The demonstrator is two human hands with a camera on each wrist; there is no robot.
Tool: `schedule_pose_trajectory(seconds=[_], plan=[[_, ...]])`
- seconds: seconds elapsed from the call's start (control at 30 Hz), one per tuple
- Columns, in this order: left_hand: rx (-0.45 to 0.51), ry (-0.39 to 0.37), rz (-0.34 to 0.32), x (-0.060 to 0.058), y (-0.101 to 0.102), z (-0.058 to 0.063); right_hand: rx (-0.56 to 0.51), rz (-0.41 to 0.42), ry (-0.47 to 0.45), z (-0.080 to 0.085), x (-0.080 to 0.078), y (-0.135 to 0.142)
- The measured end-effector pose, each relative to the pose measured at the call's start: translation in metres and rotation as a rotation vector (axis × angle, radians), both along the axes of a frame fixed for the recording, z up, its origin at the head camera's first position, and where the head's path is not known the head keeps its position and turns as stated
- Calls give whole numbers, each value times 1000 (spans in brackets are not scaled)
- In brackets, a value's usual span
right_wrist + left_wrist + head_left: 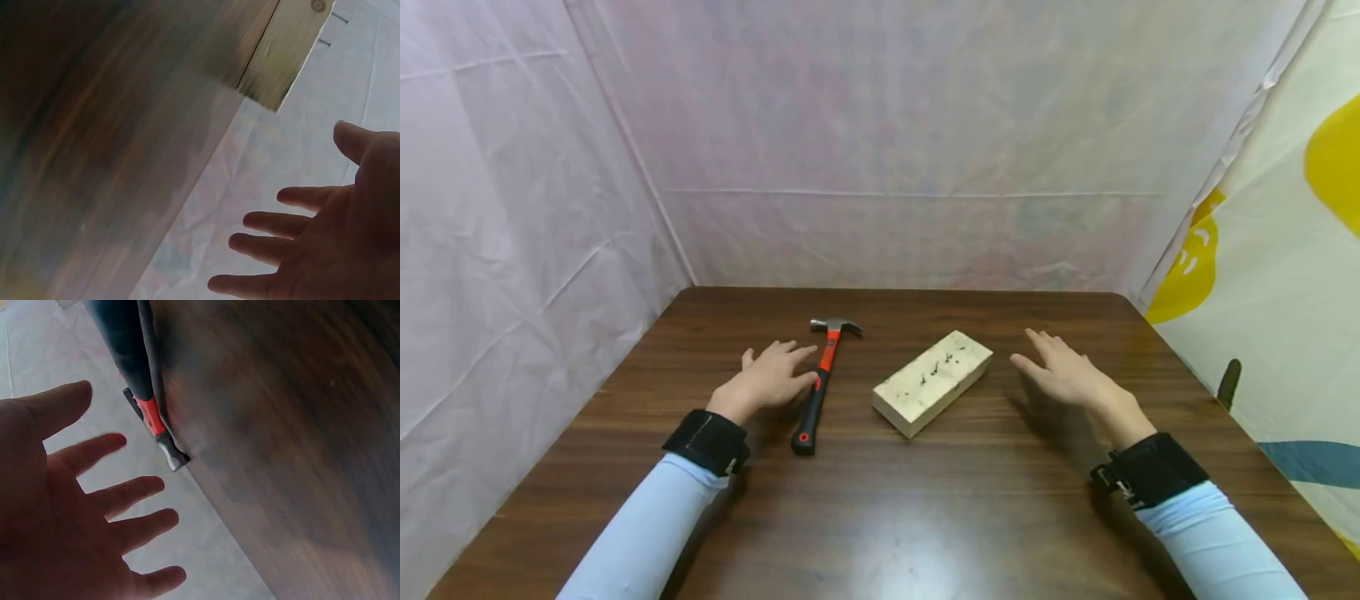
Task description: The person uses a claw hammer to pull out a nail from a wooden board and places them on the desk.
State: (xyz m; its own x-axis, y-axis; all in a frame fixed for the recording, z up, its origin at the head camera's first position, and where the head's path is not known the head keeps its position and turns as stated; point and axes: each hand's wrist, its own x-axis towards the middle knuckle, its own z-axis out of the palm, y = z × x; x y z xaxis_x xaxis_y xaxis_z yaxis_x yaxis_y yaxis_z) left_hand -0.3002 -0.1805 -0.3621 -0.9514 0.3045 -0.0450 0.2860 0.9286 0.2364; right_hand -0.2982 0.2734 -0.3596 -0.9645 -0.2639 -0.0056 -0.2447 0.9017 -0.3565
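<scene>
A claw hammer point(822, 383) with a red and black handle lies on the table, its steel head toward the back. Beside the handle my left hand point(767, 379) hovers with fingers spread, its thumb overlapping the handle in the head view. In the left wrist view the palm faces the hammer point(150, 412) and holds nothing. A pale wooden block point(934, 379) lies slanted at the middle of the table, several nails standing in its top. To the block's right is my right hand point(1067, 375), fingers straight and apart, holding nothing. Two nails show along the block point(275, 62) in the right wrist view.
The dark wood-grain table point(880, 500) reaches back to a hanging white sheet point(910, 150). Another white sheet point(497, 250) borders the left side. On the right hangs a patterned cloth point(1285, 333) with yellow shapes.
</scene>
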Motion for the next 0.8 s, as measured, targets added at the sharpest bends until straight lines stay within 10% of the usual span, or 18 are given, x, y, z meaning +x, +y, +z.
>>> schedule_pose_trajectory(seconds=[0.8], plan=[[-59, 78, -289, -4, 7, -9, 59, 118, 33, -3, 1, -22]])
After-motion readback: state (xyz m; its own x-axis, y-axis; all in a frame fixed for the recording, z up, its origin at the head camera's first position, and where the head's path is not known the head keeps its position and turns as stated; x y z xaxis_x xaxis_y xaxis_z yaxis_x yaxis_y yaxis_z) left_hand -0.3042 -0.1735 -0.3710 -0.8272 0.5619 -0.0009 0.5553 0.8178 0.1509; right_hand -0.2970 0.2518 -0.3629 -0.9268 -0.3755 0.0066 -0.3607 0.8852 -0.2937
